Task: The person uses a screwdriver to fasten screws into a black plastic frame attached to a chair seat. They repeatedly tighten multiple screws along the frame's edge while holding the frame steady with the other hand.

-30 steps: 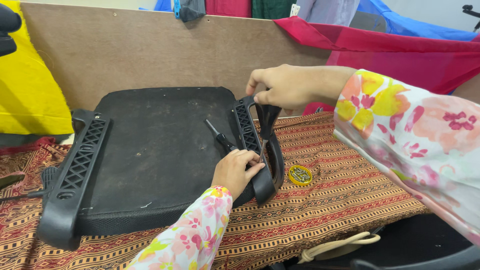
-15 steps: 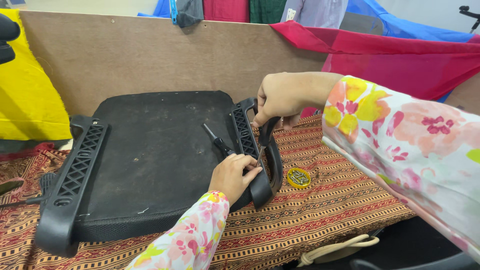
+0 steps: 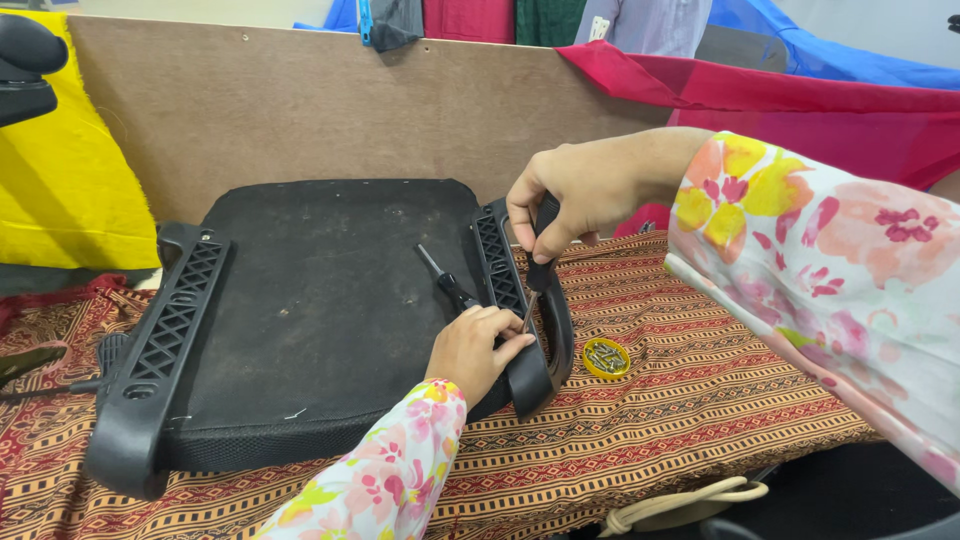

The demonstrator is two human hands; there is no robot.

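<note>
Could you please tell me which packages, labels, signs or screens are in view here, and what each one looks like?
Small container: on the patterned cloth, just right of the black armrest; round, shallow, yellow rim, holding small metal pieces that look like screws.
No labels, signs or screens can be seen.

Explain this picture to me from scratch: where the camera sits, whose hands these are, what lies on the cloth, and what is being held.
The camera sits on a person's head and looks down at their own two hands in floral sleeves. On a patterned cloth lies an upturned black chair seat with an armrest on each side. The right hand holds a black-handled screwdriver upright at the right armrest. The left hand rests on that armrest beside the tip. A second dark tool lies on the seat. A small yellow lid holds screws.
</note>
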